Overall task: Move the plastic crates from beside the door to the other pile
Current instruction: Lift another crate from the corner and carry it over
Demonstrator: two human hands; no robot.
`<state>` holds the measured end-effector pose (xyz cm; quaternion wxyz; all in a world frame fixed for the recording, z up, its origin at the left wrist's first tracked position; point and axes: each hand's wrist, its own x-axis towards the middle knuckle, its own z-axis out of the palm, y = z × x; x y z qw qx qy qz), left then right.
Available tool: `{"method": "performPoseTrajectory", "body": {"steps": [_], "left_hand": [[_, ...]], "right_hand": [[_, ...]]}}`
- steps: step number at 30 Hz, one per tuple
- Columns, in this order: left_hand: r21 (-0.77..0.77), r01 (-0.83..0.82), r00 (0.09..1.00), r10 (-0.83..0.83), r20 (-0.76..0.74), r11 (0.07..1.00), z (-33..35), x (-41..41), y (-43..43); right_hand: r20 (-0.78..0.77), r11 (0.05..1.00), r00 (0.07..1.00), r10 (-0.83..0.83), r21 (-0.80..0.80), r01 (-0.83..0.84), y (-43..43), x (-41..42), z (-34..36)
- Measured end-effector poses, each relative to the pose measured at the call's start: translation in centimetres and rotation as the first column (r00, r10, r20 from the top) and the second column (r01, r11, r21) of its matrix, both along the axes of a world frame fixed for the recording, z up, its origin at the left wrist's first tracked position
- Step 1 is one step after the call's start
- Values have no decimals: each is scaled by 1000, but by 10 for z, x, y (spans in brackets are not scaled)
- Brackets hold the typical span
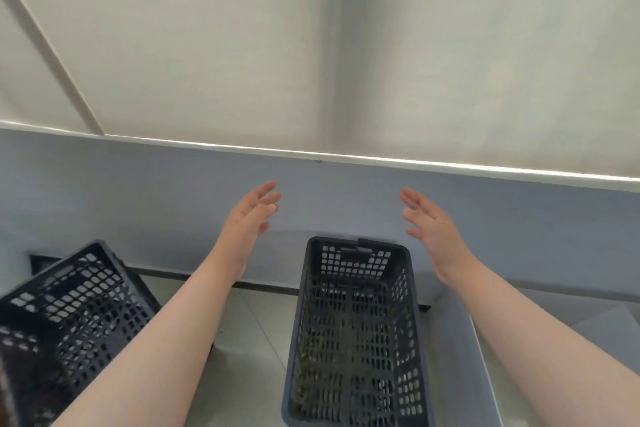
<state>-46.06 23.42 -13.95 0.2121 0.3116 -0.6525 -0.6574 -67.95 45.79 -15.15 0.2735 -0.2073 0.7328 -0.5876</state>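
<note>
A dark grey perforated plastic crate (353, 333) stands upright on the tiled floor below the middle of the view, its far end near the wall. A second dark crate (65, 315) sits tilted at the lower left, partly hidden by my left forearm. My left hand (251, 215) is raised above and left of the middle crate, fingers apart, holding nothing. My right hand (429, 222) hovers above the crate's far right corner, palm turned inward, fingers spread and empty. Neither hand touches a crate.
A blue-grey lower wall (138, 198) with a white upper part (311, 45) runs across just behind the crates. A dark skirting strip (263, 286) lines the floor edge. A pale ledge or step (460, 350) borders the middle crate on the right.
</note>
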Motion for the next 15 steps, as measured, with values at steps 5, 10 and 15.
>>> {"method": "performPoseTrajectory", "body": {"steps": [5, 10, 15], "left_hand": [[-43, -114, 994, 114, 1, 993, 18, 45, 8], [-57, -293, 956, 291, -32, 955, 35, 108, 8], [-73, -447, 895, 444, -48, 892, 50, 189, 0]], "right_hand": [[-16, 988, 988, 156, -5, -156, -31, 13, 8], [-24, 941, 941, 337, -13, -337, -73, 47, 13], [-20, 888, 890, 456, -50, -457, -130, 102, 27]]}}
